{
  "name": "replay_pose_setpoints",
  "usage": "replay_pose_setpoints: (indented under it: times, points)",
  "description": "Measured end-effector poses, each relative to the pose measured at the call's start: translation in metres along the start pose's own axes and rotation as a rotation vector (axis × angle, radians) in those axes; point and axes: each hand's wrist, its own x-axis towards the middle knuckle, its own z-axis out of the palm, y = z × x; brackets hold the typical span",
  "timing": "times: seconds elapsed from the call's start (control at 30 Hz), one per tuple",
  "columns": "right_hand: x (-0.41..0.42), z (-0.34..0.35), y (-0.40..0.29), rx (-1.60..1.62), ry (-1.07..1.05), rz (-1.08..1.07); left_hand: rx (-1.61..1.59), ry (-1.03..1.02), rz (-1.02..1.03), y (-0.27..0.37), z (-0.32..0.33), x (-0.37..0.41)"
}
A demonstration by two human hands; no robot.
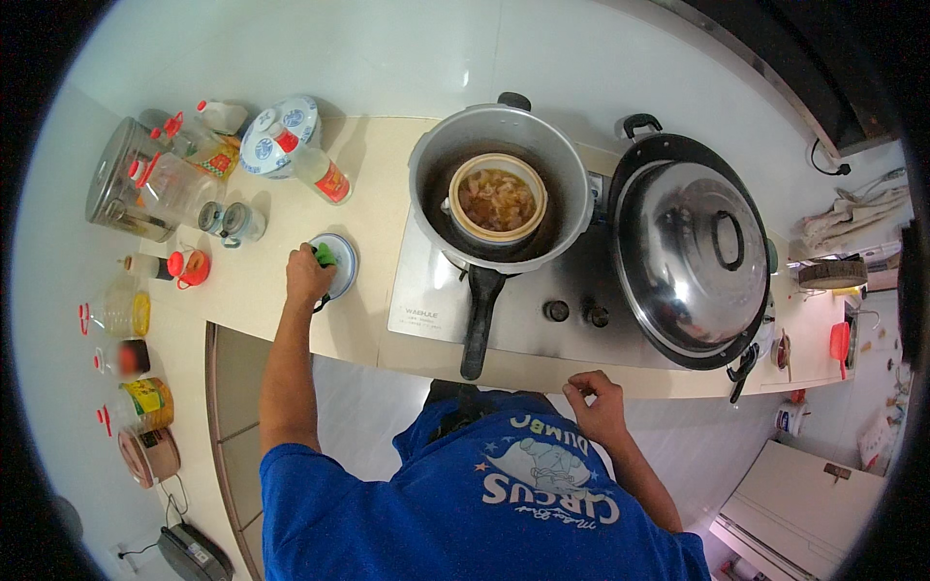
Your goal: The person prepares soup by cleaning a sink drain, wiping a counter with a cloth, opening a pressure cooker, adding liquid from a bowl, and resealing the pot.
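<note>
My left hand (309, 274) is over a small white plate with a blue rim (343, 272), its fingers closed on a small green object (324, 254). The object is partly hidden by the hand, so its kind is unclear. My right hand (597, 403) hovers by the counter's front edge, empty, fingers loosely curled and thumb apart. Before me on the gas stove (436, 290) stands a lidless metal pressure cooker pot (429, 181), its black handle (481, 327) towards me. Inside it sits a ceramic bowl (456, 181) of meat pieces in brownish broth (498, 200).
Right of the pot, a black wok (632, 138) carries a domed steel lid (683, 247). On the left are a red-labelled bottle (323, 174), a blue-and-white covered bowl (280, 138), glass jars (243, 221), a red-lidded jar (190, 269) and several oil jugs (145, 403).
</note>
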Motion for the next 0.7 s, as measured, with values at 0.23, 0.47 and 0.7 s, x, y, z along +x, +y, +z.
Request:
replay_pose_setpoints:
  times: [0.23,0.47,0.7]
  points:
    - [0.001,0.002,0.006,-0.032,-0.001,0.007,0.030,-0.007,-0.014,0.005,0.000,-0.003]
    - [-0.003,0.006,0.008,-0.028,-0.016,0.027,0.052,0.012,0.028,0.003,-0.006,-0.010]
    - [-0.022,-0.020,0.023,-0.074,0.013,0.095,0.068,0.045,0.147,-0.004,0.000,-0.003]
